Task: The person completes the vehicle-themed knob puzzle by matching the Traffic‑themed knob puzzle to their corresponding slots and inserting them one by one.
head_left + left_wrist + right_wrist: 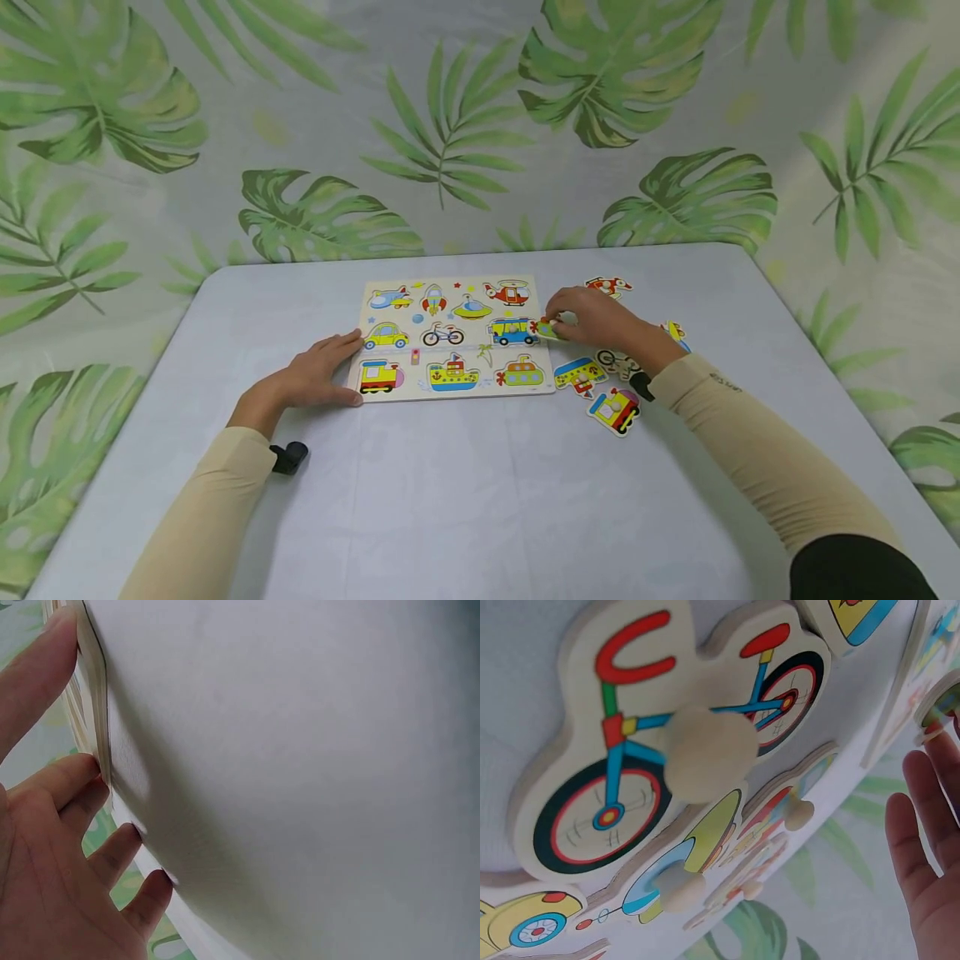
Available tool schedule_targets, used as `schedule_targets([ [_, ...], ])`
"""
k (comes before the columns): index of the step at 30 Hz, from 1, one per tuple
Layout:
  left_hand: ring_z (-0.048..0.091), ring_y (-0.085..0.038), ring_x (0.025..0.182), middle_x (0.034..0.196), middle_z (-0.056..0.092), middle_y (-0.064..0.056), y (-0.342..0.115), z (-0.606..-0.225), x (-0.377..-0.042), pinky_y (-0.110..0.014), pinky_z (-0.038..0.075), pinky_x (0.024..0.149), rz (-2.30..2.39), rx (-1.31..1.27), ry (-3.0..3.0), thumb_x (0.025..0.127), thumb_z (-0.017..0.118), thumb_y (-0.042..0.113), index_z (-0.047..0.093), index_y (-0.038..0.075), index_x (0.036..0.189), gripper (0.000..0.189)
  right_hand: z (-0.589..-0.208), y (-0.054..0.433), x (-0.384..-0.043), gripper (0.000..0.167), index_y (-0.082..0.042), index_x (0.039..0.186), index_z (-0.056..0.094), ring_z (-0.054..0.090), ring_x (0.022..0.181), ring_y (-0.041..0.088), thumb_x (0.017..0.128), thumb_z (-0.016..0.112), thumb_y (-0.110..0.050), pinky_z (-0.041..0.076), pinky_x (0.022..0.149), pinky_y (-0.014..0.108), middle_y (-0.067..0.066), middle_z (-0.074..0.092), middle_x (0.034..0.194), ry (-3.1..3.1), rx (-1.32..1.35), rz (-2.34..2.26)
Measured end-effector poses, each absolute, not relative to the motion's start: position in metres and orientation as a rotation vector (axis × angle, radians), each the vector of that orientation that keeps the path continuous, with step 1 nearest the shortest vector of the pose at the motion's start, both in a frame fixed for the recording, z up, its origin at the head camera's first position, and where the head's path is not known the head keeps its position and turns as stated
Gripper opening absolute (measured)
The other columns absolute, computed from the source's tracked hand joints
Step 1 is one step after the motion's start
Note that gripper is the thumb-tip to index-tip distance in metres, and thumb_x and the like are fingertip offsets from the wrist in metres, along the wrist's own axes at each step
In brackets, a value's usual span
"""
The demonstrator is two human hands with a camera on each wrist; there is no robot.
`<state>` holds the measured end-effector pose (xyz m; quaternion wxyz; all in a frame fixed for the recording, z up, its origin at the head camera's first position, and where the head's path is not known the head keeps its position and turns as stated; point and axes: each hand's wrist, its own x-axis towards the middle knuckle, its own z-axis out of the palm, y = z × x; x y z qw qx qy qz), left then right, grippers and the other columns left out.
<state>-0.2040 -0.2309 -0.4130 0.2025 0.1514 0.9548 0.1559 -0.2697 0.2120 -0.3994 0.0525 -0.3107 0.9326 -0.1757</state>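
Note:
The left hand (321,371) steadies the left edge of a wooden puzzle board (450,393), its fingertips and thumb against the side. In the left wrist view its fingers (71,776) are spread along the board's edge (96,720). At the board's right edge, beside the blue bus (513,331), the right hand (596,318) pinches a green submarine puzzle piece (545,331) with a red propeller. Part of this submarine piece (941,701) shows beyond the fingers in the right wrist view. A knob stands on the bus on the board.
Loose knobbed pieces lie right of the board: a train (615,412), a bicycle (617,362), an upside-down ship (581,375) and a red helicopter (609,286). A flying saucer piece (652,879) lies near the bicycle. Behind the white table (450,500) hangs a leaf-patterned cloth (450,125).

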Motion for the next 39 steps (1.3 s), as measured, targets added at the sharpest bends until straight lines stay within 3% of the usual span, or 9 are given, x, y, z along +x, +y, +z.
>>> schedule_targets([
  [16,0.013,-0.047,0.151,0.168,0.016,-0.013,-0.230,-0.412,-0.204,-0.072,0.021,0.116,0.424,0.421,2.662,0.082,0.078,0.043,0.026,0.008,0.157,0.098,-0.397,0.196,-0.254,0.013,-0.011,0.101,0.076,0.065,0.100,0.021,0.092,0.068,-0.017,0.057,0.089,0.040,0.006,0.069,0.109,2.806,-1.153,-0.458],
  [33,0.011,-0.047,0.152,0.168,0.014,-0.012,-0.231,-0.415,-0.203,-0.073,0.020,0.116,0.442,0.410,2.656,0.082,0.077,0.042,0.024,0.009,0.158,0.098,-0.407,0.165,-0.231,0.014,-0.014,0.099,0.078,0.061,0.097,0.015,0.093,0.065,-0.014,0.055,0.090,0.033,0.001,0.069,0.104,2.714,-1.361,-0.367],
  [39,0.013,-0.047,0.151,0.168,0.015,-0.013,-0.233,-0.415,-0.203,-0.072,0.020,0.116,0.455,0.431,2.665,0.082,0.078,0.042,0.025,0.008,0.158,0.098,-0.410,0.161,-0.232,0.013,-0.014,0.098,0.078,0.059,0.088,0.012,0.092,0.066,-0.013,0.054,0.083,0.030,-0.001,0.068,0.097,2.680,-1.362,-0.346],
])
